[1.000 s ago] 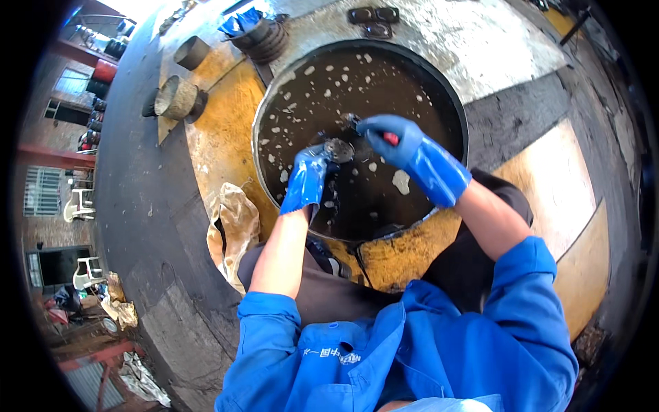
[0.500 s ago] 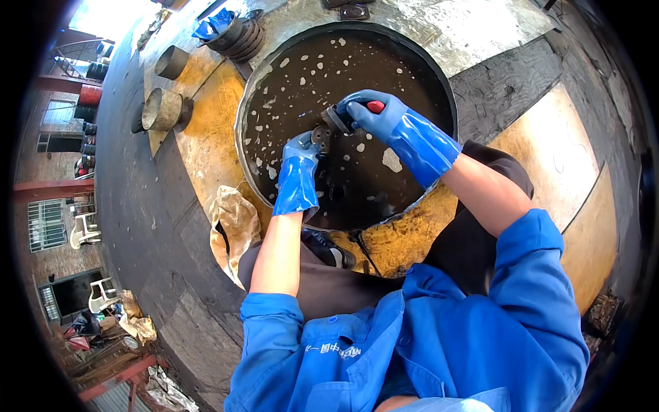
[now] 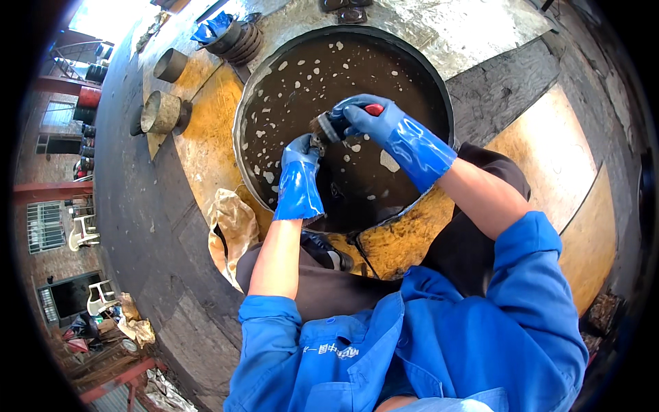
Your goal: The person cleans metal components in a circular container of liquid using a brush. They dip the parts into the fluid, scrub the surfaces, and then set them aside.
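Note:
Both my hands wear blue rubber gloves and work over a wide round tub (image 3: 239, 147) of dark liquid with pale foam patches. My left hand (image 3: 299, 156) is closed on a small dark metal part (image 3: 318, 143), mostly hidden by the fingers and the brush. My right hand (image 3: 374, 118) grips a brush (image 3: 327, 128) with a red handle end, a greyish band and short brownish bristles. The bristles are at the upper side of the metal part and seem to touch it. Both things are above the liquid.
Metal cylinders (image 3: 162, 112) and a stack of dark rings (image 3: 240, 44) stand left of the tub. Dark parts (image 3: 352, 15) lie beyond it. A crumpled tan sack (image 3: 233, 223) is by my left knee. Stained sheets (image 3: 549, 144) cover the floor at right.
My right hand has shifted slightly left, bringing the brush over the metal part. The brush has tilted, so its bristles now show. My left hand has stayed nearly in place.

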The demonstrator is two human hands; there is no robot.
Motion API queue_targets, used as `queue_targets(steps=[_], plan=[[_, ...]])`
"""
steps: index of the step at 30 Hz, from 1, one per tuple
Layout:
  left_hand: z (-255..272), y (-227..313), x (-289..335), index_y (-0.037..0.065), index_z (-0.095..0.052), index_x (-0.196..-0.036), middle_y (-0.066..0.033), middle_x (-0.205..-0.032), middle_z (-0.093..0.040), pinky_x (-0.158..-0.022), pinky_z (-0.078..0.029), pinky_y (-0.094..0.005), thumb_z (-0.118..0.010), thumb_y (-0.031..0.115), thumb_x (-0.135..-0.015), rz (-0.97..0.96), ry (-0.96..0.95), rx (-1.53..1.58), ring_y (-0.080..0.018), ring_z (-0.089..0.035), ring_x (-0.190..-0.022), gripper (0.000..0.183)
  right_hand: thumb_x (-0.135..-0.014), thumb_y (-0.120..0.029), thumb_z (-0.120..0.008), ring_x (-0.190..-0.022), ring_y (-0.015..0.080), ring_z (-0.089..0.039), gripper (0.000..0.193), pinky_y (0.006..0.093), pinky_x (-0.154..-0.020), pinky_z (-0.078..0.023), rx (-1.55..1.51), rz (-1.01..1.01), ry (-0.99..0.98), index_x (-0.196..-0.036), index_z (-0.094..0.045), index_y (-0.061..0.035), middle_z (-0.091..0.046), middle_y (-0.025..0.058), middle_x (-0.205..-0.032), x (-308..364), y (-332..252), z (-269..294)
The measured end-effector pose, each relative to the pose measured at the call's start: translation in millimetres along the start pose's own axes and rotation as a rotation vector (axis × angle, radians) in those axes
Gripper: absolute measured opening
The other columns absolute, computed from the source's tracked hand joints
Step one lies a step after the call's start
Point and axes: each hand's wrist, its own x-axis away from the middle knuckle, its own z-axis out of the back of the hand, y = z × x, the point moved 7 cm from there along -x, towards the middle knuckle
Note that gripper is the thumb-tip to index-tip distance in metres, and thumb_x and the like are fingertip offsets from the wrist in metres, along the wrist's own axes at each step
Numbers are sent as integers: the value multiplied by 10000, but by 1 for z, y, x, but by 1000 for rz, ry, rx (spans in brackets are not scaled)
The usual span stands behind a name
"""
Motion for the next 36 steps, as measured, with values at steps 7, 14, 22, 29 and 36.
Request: queue_targets(steps=[7, 14, 22, 29, 36], plan=[[-7, 20, 4, -27, -721, -1228, -54, -1043, -762, -863, -525, -296, -684, 64, -973, 76, -32, 92, -139, -650, -917, 273, -1019, -185, -632, -882, 126, -716, 239, 292, -815, -599, 94, -25, 87, -1187, -736, -52, -766, 43, -1015, -8, 4, 19], [-11, 12, 1, -44, -724, -1222, -73, -1077, -773, -901, -528, -288, -707, 80, -974, 12, -72, 177, -151, -680, -965, 278, -1029, -205, -627, -832, 140, -721, 264, 293, -790, -612, 16, -56, 59, -1205, -728, -37, -756, 63, -1052, -3, 10, 8], [-12, 18, 0, -28, -741, -1217, -62, -1081, -773, -880, -538, -284, -704, 28, -950, 80, -93, 221, -132, -680, -960, 275, -1040, -204, -616, -869, 161, -735, 282, 308, -799, -616, -73, -29, 121, -1247, -710, -39, -759, 76, -1101, -4, 14, 14], [-19, -18, -2, -15, -720, -1269, -49, -1092, -766, -884, -544, -275, -668, -40, -885, 260, -220, 498, -145, -696, -960, 389, -1037, -202, -610, -906, 153, -733, 252, 307, -805, -612, 15, -197, -27, -1198, -728, -47, -763, 65, -1066, -3, 31, 1], [-7, 24, 8, -7, -735, -1256, -48, -1103, -765, -915, -545, -275, -644, -13, -939, 224, -180, 484, -136, -690, -980, 330, -1016, -223, -631, -870, 115, -719, 241, 283, -795, -594, 297, -160, -27, -1132, -759, -55, -769, 34, -1007, 7, 3, 9]])
